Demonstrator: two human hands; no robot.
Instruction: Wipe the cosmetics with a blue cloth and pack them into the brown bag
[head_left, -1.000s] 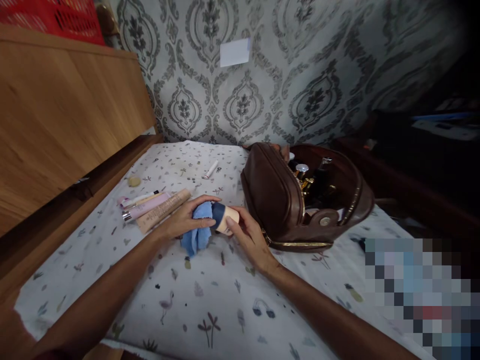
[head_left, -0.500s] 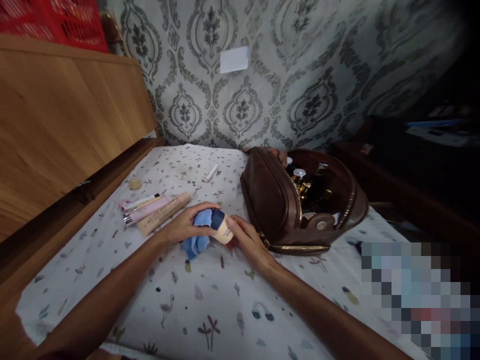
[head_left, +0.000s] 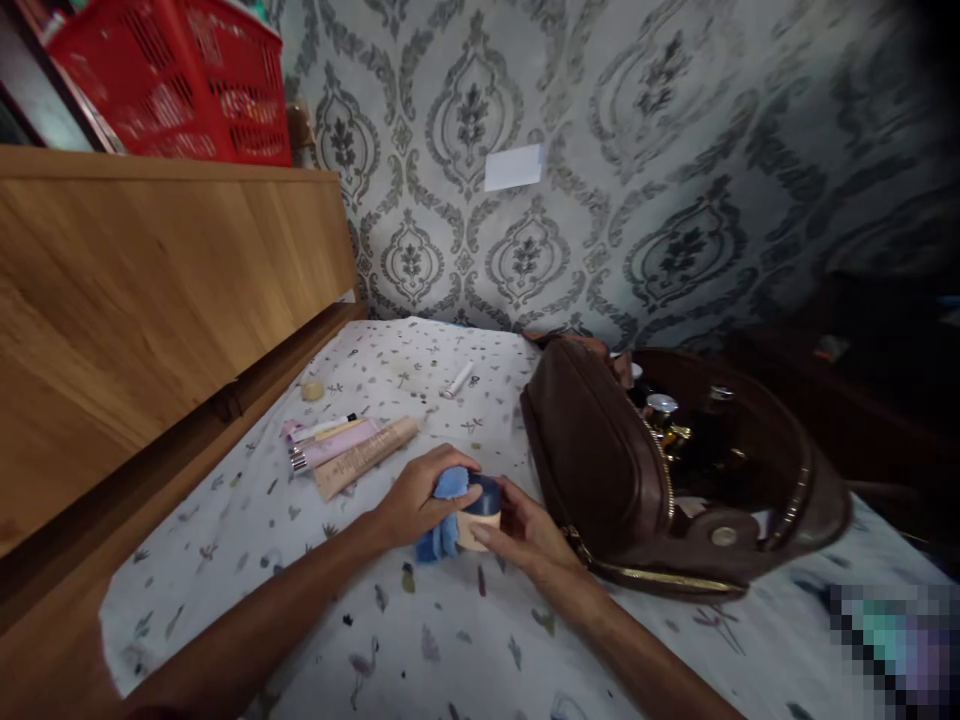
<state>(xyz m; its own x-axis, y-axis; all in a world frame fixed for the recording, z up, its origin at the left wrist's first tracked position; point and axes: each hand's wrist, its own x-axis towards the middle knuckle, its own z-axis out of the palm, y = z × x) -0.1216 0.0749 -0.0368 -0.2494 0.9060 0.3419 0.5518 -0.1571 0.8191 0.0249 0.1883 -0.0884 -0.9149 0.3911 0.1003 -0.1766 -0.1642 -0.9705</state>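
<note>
Between my hands is a short cream-coloured cosmetic bottle [head_left: 471, 533] with a dark blue cap [head_left: 486, 494], now nearly upright. My left hand [head_left: 417, 497] grips a blue cloth [head_left: 437, 541] and presses it to the left side of the bottle and cap. From the right, my right hand [head_left: 541, 532] holds the bottle, its thumb across the front. Part of the bottle is hidden by fingers and cloth. Left of and beyond my left hand lie a beige tube [head_left: 366, 458] and a pink tube [head_left: 341, 443], side by side.
An open brown leather bag [head_left: 592, 450] with several cosmetics inside stands to the right. Farther back lie a white slim tube [head_left: 460, 380] and a small yellowish round item [head_left: 312, 389]. A wooden cabinet [head_left: 165, 290] borders the left, with a red basket [head_left: 180, 85] on top.
The bottle has turned from tilted sideways to nearly upright, cap up. My right hand has shifted its hold around it. The view has moved, so everything sits lower and farther right.
</note>
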